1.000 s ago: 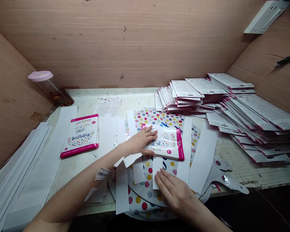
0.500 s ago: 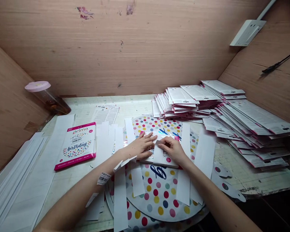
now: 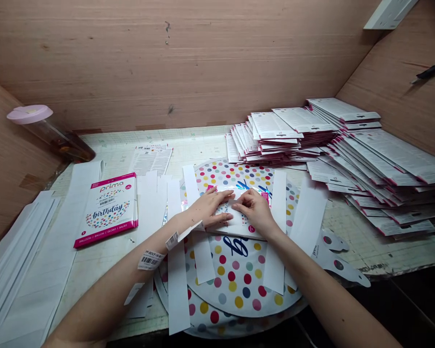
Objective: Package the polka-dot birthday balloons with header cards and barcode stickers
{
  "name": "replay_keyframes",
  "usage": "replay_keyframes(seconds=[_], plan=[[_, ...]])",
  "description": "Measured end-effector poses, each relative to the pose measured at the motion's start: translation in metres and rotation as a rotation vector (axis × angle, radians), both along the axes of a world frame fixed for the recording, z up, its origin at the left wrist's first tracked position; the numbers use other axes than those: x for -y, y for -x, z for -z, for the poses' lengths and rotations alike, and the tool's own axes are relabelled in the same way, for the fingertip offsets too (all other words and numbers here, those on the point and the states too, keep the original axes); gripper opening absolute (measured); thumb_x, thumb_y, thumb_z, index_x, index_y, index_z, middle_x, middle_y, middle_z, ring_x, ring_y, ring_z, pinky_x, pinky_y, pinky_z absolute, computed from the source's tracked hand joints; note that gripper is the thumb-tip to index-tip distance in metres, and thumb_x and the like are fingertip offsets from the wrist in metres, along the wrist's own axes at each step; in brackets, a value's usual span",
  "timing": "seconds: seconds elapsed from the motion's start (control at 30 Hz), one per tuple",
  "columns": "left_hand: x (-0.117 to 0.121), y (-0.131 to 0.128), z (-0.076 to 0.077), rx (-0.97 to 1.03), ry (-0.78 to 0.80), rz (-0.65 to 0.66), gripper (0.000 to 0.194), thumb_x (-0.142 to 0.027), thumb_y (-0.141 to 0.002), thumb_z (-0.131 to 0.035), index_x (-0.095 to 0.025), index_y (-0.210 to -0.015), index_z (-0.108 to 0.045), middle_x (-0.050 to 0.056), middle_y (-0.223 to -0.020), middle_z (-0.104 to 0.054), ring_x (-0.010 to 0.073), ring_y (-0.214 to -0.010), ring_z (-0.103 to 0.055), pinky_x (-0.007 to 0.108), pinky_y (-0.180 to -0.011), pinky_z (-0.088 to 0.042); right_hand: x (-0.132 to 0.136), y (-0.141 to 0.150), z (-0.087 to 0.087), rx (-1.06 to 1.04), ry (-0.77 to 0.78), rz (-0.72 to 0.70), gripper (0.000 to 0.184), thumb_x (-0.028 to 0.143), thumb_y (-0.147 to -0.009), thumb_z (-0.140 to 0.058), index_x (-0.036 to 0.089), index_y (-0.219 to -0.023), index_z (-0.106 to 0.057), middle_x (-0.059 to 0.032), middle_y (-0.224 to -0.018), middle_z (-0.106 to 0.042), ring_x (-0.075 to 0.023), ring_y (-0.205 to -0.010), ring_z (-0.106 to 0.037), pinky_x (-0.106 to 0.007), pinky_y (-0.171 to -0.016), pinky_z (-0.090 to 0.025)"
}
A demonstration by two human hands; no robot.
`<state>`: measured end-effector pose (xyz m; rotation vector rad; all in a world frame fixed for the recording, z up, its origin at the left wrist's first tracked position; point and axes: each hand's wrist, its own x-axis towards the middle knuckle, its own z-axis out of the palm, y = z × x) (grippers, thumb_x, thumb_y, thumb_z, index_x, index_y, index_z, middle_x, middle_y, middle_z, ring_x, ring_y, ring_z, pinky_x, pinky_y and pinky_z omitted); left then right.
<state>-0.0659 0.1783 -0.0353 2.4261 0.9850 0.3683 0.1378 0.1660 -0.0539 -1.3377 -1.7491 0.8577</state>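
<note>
My left hand (image 3: 210,207) lies with fingers spread on a white and magenta balloon packet (image 3: 235,228), steadying its left part. My right hand (image 3: 255,210) is on the packet's right side, thumb and index finger pinched on a small white sticker, mostly hidden by the fingers. Under the packet is a flat balloon (image 3: 239,292) with coloured dots and dark blue lettering, crossed by white paper strips (image 3: 179,290). Barcode stickers (image 3: 150,260) cling to my left forearm.
To the left stands a pile of finished-looking packets (image 3: 110,208) beside long white paper sheets (image 3: 25,270). A lidded bottle (image 3: 58,137) leans at the back left. Stacks of packets (image 3: 395,150) fill the back right, near cut-out cards (image 3: 342,266). Wooden panels (image 3: 203,63) enclose the table.
My right hand has lowered its pinched fingers toward the packet's face, and the sticker shows less. My left hand stays on the packet. The camera view has shifted slightly.
</note>
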Motion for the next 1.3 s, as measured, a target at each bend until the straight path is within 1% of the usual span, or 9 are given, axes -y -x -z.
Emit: replay_keyframes(seconds=[0.13,0.23,0.37,0.43,0.5,0.67,1.1,1.2,1.3], plan=[[-0.002,-0.007,0.003,0.024,0.000,-0.107,0.074,-0.054,-0.080,-0.068,-0.022,-0.139,-0.038,0.009,-0.135,-0.061,0.0290,-0.125,-0.055,0.048,-0.115,-0.027,-0.003,0.003,-0.001,0.033,-0.042,0.060,0.015,0.026,-0.078,-0.066,0.020,-0.067,-0.058,-0.0018,-0.079,-0.050,-0.0175,-0.072,-0.052,-0.034,-0.069,-0.046],[-0.001,-0.009,0.004,0.039,0.002,-0.137,0.074,-0.052,-0.075,-0.073,-0.020,-0.135,-0.041,0.009,-0.127,-0.066,0.0301,-0.120,-0.057,0.048,-0.113,-0.030,0.001,0.010,-0.017,0.041,-0.127,0.104,0.002,0.020,-0.083,-0.058,0.019,-0.081,-0.059,-0.0051,-0.089,-0.050,-0.0194,-0.078,-0.052,-0.037,-0.074,-0.046],[0.000,-0.012,0.004,0.018,-0.023,-0.137,0.047,-0.038,-0.080,-0.067,-0.019,-0.121,-0.053,0.005,-0.115,-0.068,0.0291,-0.108,-0.063,0.045,-0.110,-0.034,0.020,0.025,-0.051,0.038,-0.351,-0.276,0.017,0.021,-0.086,-0.059,0.022,-0.102,-0.061,-0.0064,-0.099,-0.053,-0.0218,-0.097,-0.051,-0.038,-0.086,-0.045],[0.001,-0.012,0.005,0.012,-0.023,-0.135,0.034,-0.032,-0.082,-0.063,-0.019,-0.114,-0.058,0.004,-0.114,-0.068,0.0284,-0.105,-0.064,0.044,-0.108,-0.037,0.033,0.033,-0.060,0.050,-0.481,-0.412,0.016,0.021,-0.084,-0.063,0.023,-0.100,-0.062,-0.0060,-0.099,-0.056,-0.0222,-0.098,-0.049,-0.038,-0.087,-0.045],[0.001,-0.011,0.006,0.028,-0.009,-0.132,0.039,-0.029,-0.082,-0.063,-0.021,-0.119,-0.055,0.005,-0.119,-0.067,0.0271,-0.108,-0.064,0.042,-0.107,-0.039,0.047,0.039,-0.059,0.064,-0.606,-0.381,0.006,0.018,-0.086,-0.061,0.022,-0.089,-0.063,-0.0051,-0.091,-0.059,-0.0211,-0.091,-0.049,-0.038,-0.083,-0.045],[0.003,-0.007,0.004,0.105,0.035,-0.126,0.073,-0.034,-0.078,-0.071,-0.020,-0.140,-0.037,0.010,-0.131,-0.062,0.0258,-0.121,-0.059,0.041,-0.106,-0.042,0.084,0.039,-0.041,0.157,-0.786,-0.353,0.019,0.008,-0.090,-0.048,0.020,-0.086,-0.063,-0.0037,-0.079,-0.061,-0.0183,-0.080,-0.050,-0.036,-0.078,-0.044],[0.003,-0.008,0.001,0.129,0.067,-0.136,0.076,-0.030,-0.072,-0.079,-0.022,-0.137,-0.040,0.010,-0.131,-0.063,0.0266,-0.121,-0.059,0.047,-0.110,-0.034,0.101,0.038,-0.045,-0.021,-0.599,-0.263,0.014,0.009,-0.088,-0.054,0.021,-0.086,-0.060,-0.0044,-0.078,-0.061,-0.0194,-0.081,-0.053,-0.041,-0.082,-0.050],[0.003,-0.008,0.000,0.124,0.068,-0.131,0.079,-0.039,-0.072,-0.079,-0.021,-0.138,-0.040,0.010,-0.132,-0.062,0.0266,-0.122,-0.058,0.045,-0.110,-0.035,0.112,0.037,-0.055,-0.039,-0.363,-0.242,0.012,0.011,-0.086,-0.054,0.021,-0.080,-0.057,-0.0048,-0.081,-0.062,-0.0204,-0.083,-0.054,-0.039,-0.079,-0.050],[0.003,-0.007,-0.001,0.108,0.067,-0.129,0.082,-0.046,-0.071,-0.079,-0.022,-0.138,-0.040,0.010,-0.132,-0.063,0.0276,-0.124,-0.057,0.046,-0.111,-0.034,0.115,0.029,-0.067,-0.097,0.112,-0.261,0.012,0.018,-0.084,-0.059,0.021,-0.074,-0.053,-0.0018,-0.073,-0.061,-0.0170,-0.070,-0.056,-0.031,-0.063,-0.049]])
